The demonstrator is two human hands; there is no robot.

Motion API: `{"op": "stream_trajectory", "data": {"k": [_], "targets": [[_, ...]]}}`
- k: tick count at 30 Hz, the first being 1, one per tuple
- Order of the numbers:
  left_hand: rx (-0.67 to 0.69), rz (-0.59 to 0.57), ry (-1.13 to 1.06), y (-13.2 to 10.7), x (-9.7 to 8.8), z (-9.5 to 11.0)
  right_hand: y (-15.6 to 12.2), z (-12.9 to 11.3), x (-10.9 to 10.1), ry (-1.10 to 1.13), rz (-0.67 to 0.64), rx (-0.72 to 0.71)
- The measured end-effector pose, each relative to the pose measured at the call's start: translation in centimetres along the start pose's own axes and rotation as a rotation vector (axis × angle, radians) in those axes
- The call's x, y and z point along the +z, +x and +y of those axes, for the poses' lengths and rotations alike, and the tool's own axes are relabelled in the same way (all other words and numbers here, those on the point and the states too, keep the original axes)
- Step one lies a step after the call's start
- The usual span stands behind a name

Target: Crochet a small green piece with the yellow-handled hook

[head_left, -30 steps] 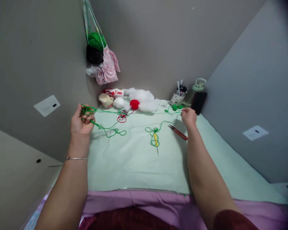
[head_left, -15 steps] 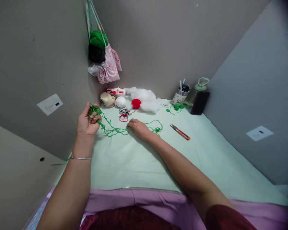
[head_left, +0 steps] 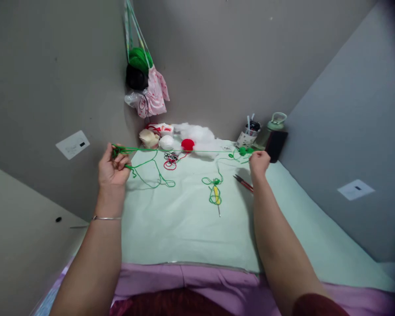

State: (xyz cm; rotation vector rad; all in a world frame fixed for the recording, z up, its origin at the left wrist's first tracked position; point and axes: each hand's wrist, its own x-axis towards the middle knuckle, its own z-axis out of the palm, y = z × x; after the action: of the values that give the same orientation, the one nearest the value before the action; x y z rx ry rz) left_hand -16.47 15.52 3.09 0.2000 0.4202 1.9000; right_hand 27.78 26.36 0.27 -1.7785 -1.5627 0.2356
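Observation:
Raised over the table's left side, my left hand (head_left: 114,164) is closed around a loose bundle of green yarn (head_left: 121,150), with loops trailing down toward the cloth. My right hand (head_left: 259,164), closed in a pinch, holds a strand of the same yarn pulled straight between both hands. On the cloth between them lies a crochet hook (head_left: 216,195) with a yellow handle, green yarn looped over it. Thread snips (head_left: 244,183) lie partly behind my right forearm. Small green crocheted pieces (head_left: 245,151) rest just beyond my right hand.
At the back stand white stuffing (head_left: 197,136), a red yarn ball (head_left: 187,145), a white ball (head_left: 166,142) and a pen cup (head_left: 248,136). A green bottle (head_left: 277,122) and dark phone (head_left: 276,147) lean right. A pink bag (head_left: 154,92) hangs on the left.
My right hand has moved right and up from the middle of the cloth, drawing a green strand taut. The crochet hook has come into view. My left hand shifted slightly left.

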Motion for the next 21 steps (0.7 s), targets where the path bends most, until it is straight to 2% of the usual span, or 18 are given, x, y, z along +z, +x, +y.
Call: {"op": "stream_trajectory", "data": {"k": [3, 5, 7, 9, 11, 15, 18, 21], "targets": [[-0.027, 0.009, 0.023, -0.2, 0.3, -0.6, -0.1, 0.5, -1.4, 0.011, 0.05, 0.031], [-0.078, -0.001, 0.054, -0.5, 0.5, -1.4, -0.2, -0.6, -1.5, 0.046, 0.04, -0.019], [-0.135, -0.02, 0.089, -0.9, 0.9, -2.3, -0.5, -2.7, -0.9, 0.109, -0.018, -0.117], [-0.182, -0.044, 0.119, -1.5, 1.2, -3.0, -1.3, -5.4, 0.4, 0.166, -0.084, -0.185], [-0.218, -0.071, 0.139, -2.0, 1.5, -3.6, -2.9, -8.3, 2.3, 0.241, -0.207, -0.267], [-0.267, -0.119, 0.163, -2.9, 2.0, -4.1, -8.1, -12.9, 6.9, 0.415, -0.58, -0.442], [-0.29, -0.143, 0.17, -3.4, 2.3, -4.4, -11.7, -14.6, 10.0, 0.479, -0.738, -0.448], [-0.306, -0.16, 0.173, -3.6, 2.4, -4.6, -13.5, -15.0, 11.5, 0.543, -0.837, -0.408]]}}
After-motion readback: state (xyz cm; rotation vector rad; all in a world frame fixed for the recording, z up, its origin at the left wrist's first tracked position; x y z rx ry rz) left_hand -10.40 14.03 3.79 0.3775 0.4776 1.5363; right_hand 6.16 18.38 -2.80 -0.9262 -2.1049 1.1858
